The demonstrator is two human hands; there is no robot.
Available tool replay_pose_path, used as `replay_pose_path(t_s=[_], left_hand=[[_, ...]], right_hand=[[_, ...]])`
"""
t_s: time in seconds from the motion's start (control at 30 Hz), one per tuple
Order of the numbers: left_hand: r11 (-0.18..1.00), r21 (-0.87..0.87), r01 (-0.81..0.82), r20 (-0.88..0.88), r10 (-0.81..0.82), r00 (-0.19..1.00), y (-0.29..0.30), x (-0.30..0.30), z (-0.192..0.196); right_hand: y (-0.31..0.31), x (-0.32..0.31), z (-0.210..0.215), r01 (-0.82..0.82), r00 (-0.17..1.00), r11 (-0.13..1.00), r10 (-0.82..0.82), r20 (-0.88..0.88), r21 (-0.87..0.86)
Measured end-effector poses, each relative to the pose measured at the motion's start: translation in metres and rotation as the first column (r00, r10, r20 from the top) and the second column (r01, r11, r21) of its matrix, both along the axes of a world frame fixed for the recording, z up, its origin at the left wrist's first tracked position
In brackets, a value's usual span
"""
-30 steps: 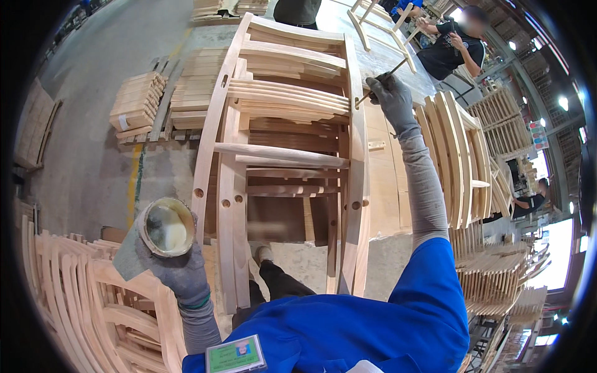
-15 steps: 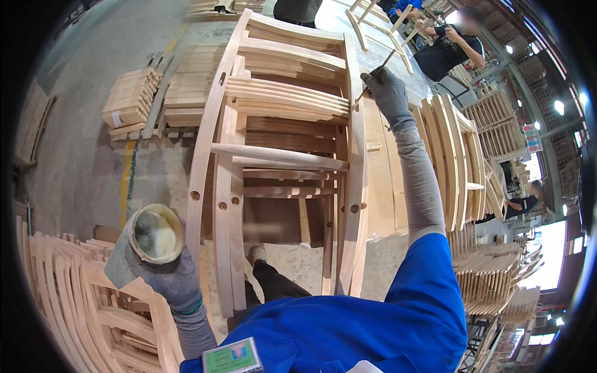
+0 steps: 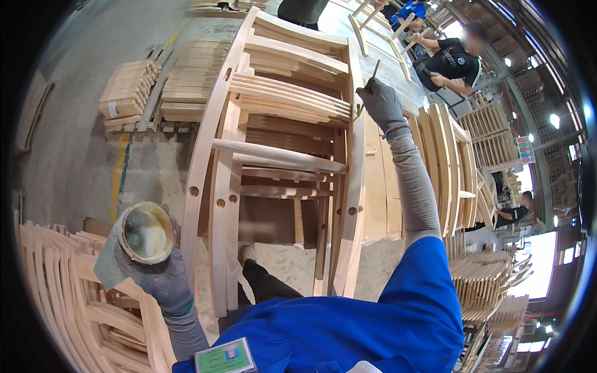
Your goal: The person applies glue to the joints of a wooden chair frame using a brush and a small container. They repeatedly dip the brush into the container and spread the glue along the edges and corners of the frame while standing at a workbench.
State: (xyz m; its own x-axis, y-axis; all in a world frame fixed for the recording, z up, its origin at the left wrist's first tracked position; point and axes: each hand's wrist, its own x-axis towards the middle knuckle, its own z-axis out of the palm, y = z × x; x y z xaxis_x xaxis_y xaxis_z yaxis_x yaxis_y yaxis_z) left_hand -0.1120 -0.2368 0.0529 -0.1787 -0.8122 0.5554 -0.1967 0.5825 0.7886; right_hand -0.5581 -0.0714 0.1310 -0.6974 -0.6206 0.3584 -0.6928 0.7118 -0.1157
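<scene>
My gloved left hand is closed around a round tub with pale, creamy stuff in it. A grey-green sheet is held against the tub's side by the same hand. At the upper right, my gloved right hand grips a thin stick. Its lower end is at the right post of a pale wooden chair frame; whether it enters a slot there, I cannot tell. Several such frames stand stacked before me, with rails across and round holes in the left post.
Stacked wooden slats lie at the left back. Curved chair parts crowd the lower left, and more frames lean at the right. A co-worker in a black shirt stands beyond the far table.
My right hand has shifted slightly down with the stick, which now stands more upright. The tub has moved a little to the left. A co-worker has lowered one hand.
</scene>
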Motion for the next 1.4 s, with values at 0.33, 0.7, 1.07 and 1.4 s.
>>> replay_pose_path(t_s=[0.33,0.7,1.07,1.4], left_hand=[[0.996,0.082,0.020,-0.076,-0.014,0.997,0.001,0.006,0.007],[0.988,0.146,-0.043,-0.100,0.058,0.993,-0.005,0.027,-0.025],[0.996,0.063,-0.063,0.016,0.062,0.998,-0.002,0.031,-0.016],[0.992,0.123,-0.011,-0.060,0.018,0.998,0.003,0.028,-0.008]], right_hand=[[0.001,0.000,0.001,-0.021,0.999,1.000,0.021,0.049,-0.009],[0.035,0.016,-0.038,-0.172,0.946,0.976,0.126,-0.300,-0.132],[0.052,0.064,-0.042,-0.315,0.926,0.949,0.299,-0.231,-0.032],[0.083,0.030,-0.040,0.395,0.751,0.310,0.432,0.499,-0.865]])
